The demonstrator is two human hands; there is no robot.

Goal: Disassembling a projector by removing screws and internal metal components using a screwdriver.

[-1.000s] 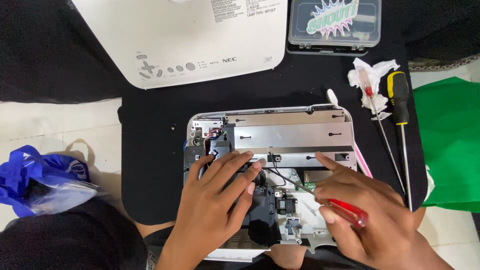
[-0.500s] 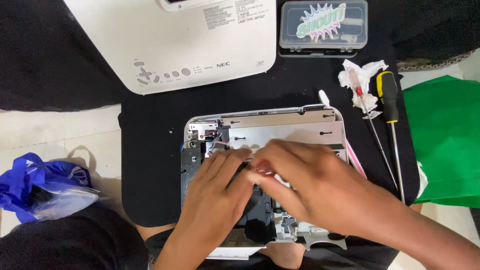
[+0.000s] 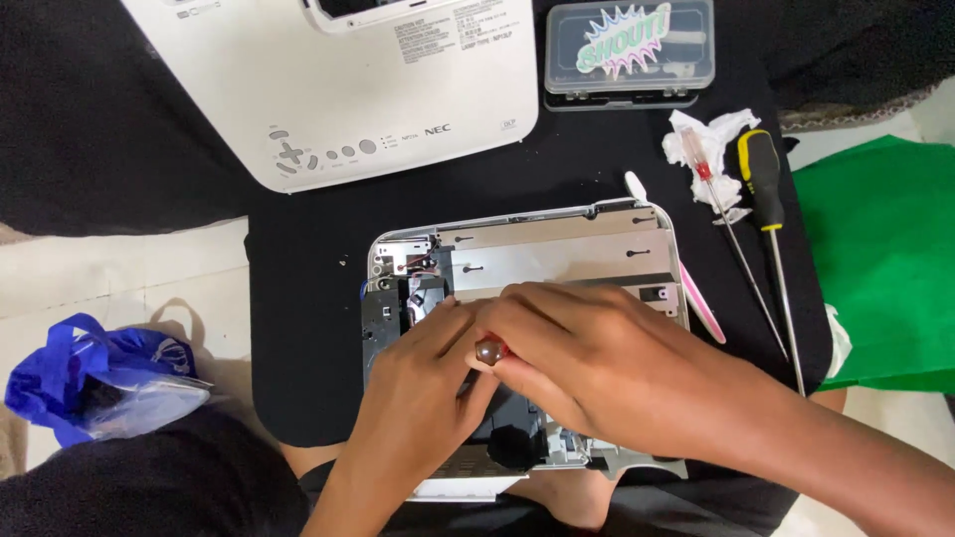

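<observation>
My right hand (image 3: 597, 363) grips a red-handled screwdriver (image 3: 489, 350) over the opened projector chassis (image 3: 557, 249); my left hand (image 3: 423, 388) rests flat, fingers loose, beside it. Right of the chassis: pink spudger (image 3: 702, 303), two screwdrivers (image 3: 771, 224), crumpled tissue (image 3: 711, 139). Above: white projector cover (image 3: 298, 89), closed clear plastic box (image 3: 629, 50), contents unclear.

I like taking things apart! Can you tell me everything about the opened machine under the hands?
The opened machine is a white-rimmed box with its lid off. A flat grey metal plate with small slots and screws covers the back; dark parts and wires show at the left. It lies flat on the black cloth. The left hand rests on it, and the right hand holds a red-handled tool over it.
</observation>
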